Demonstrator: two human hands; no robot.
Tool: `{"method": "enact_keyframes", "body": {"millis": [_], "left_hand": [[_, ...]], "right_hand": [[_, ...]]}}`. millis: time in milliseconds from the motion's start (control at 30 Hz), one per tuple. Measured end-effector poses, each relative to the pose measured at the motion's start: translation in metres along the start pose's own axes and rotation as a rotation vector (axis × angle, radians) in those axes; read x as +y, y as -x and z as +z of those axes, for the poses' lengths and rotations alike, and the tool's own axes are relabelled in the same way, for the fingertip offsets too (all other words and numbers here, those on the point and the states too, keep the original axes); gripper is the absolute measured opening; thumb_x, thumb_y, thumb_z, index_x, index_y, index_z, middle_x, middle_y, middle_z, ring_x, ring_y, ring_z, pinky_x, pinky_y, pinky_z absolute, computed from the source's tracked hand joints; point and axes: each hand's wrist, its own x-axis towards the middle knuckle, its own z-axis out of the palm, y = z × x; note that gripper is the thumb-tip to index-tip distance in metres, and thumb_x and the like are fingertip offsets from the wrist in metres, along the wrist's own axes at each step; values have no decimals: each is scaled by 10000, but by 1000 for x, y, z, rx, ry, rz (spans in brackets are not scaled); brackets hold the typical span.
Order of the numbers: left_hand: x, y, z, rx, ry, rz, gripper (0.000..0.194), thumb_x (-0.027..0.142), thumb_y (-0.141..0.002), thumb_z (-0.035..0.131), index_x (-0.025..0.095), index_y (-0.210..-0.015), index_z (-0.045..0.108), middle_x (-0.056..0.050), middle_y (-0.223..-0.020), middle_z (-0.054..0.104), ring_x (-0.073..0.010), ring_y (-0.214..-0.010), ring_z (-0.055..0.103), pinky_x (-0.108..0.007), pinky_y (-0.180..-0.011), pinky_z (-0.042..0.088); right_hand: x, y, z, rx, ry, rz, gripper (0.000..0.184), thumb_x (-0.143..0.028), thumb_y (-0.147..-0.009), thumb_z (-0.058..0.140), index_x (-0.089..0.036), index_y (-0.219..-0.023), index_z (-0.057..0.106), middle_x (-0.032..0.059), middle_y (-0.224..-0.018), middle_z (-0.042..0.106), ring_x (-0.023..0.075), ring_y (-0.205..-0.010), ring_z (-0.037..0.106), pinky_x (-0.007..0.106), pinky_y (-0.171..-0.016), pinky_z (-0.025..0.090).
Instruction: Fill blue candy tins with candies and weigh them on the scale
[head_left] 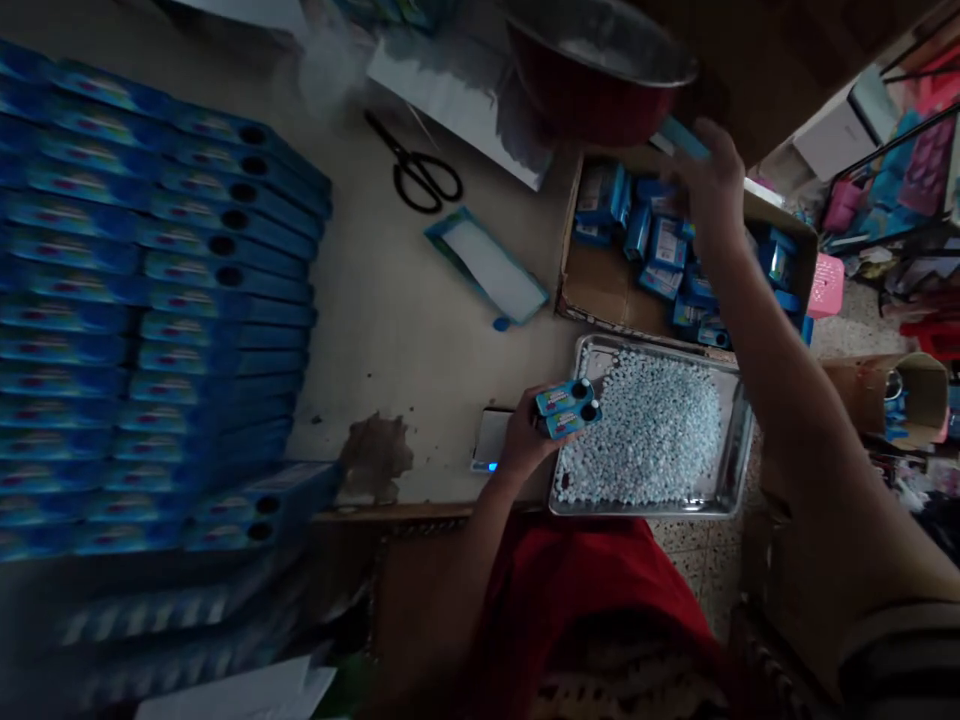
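My left hand [525, 440] is closed around two small blue boxes [564, 408] lying side by side. Each box has a dark round spot and a small white ball at its right end. They are held at the left rim of a metal tray [739, 470] heaped with small white and pale blue balls [652, 430]. My right hand [712, 180], blurred, reaches over a cardboard box [600, 285] of blue packets [667, 245]. Its fingers grip a flat light blue piece [684, 138] beside a red bowl [600, 100]; the piece's exact kind is unclear.
Stacked blue boxes [150, 300] fill the table's left side. Black scissors [420, 175] and an opened blue-edged packet [487, 265] lie mid-table. A small device with a blue light [491, 440] sits by my left hand. Another carton [892, 390] stands at right.
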Motion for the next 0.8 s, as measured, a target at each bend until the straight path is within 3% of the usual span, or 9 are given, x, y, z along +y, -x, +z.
{"method": "enact_keyframes", "body": {"millis": [67, 167, 267, 333, 467, 533, 633, 700, 800], "left_hand": [[-8, 3, 3, -20, -6, 19, 821, 337, -537, 1054, 265, -1259, 668, -58, -1199, 816, -284, -1087, 793, -420, -973, 673], [-18, 11, 12, -40, -17, 65, 838, 362, -567, 1056, 255, -1302, 669, -93, -1285, 805, -313, -1153, 793, -487, -1025, 669], [-22, 24, 27, -97, 5, 121, 898, 461, -557, 1070, 266, -1337, 669, -133, -1490, 731, -372, -1359, 730, -574, -1151, 619], [-26, 32, 41, -188, 55, 157, 949, 507, -572, 1076, 270, -1385, 648, -150, -1588, 665, -391, -1489, 646, -603, -1231, 563], [-50, 32, 78, -279, 15, 185, 973, 641, -623, 1037, 243, -1412, 629, -169, -1408, 751, -370, -1250, 782, -565, -1040, 671], [-61, 26, 95, -300, -2, 254, 967, 664, -598, 1040, 239, -1375, 651, -172, -1373, 752, -383, -1273, 764, -586, -1095, 637], [-69, 15, 107, -221, -75, 356, 913, 559, -563, 1077, 251, -1326, 682, -169, -1431, 710, -408, -1432, 652, -615, -1279, 482], [-69, 10, 107, -155, -185, 427, 864, 466, -560, 1080, 247, -1300, 693, -168, -1416, 698, -415, -1425, 631, -621, -1286, 454], [-68, 11, 102, -100, -355, 447, 818, 422, -571, 1063, 239, -1276, 690, -141, -1307, 719, -391, -1268, 691, -592, -1158, 538]], "right_hand": [[8, 94, -36, -85, 361, -171, 209, -337, -1116, 571, -200, -1122, 729, -59, -771, 699, 87, -637, 647, 219, -677, 543], [50, 235, -90, -190, 440, -187, 262, -489, -991, 732, -250, -890, 768, 13, -806, 751, 193, -737, 689, 348, -738, 586], [119, 315, -123, 84, 576, -107, 361, -654, -871, 793, -317, -997, 807, 89, -995, 780, 329, -1000, 702, 512, -886, 588], [163, 331, -128, 149, 615, 6, 482, -686, -782, 864, -344, -1119, 822, 164, -1240, 764, 456, -1253, 639, 673, -1034, 512], [210, 329, -121, 128, 736, 108, 592, -762, -822, 765, -335, -1228, 822, 242, -1407, 674, 531, -1367, 572, 797, -1119, 420], [218, 330, -122, 114, 746, 135, 599, -751, -828, 717, -296, -1202, 824, 249, -1300, 697, 524, -1279, 631, 789, -1085, 475], [225, 334, -128, 246, 600, 236, 467, -691, -757, 741, -293, -993, 802, 199, -1061, 739, 492, -1062, 711, 736, -975, 545], [228, 336, -129, 324, 351, 345, 384, -636, -692, 806, -303, -880, 766, 146, -921, 733, 450, -947, 719, 691, -935, 559], [223, 337, -124, 261, -74, 416, 376, -610, -664, 826, -288, -841, 750, 91, -869, 730, 354, -851, 720, 573, -813, 610]]}}
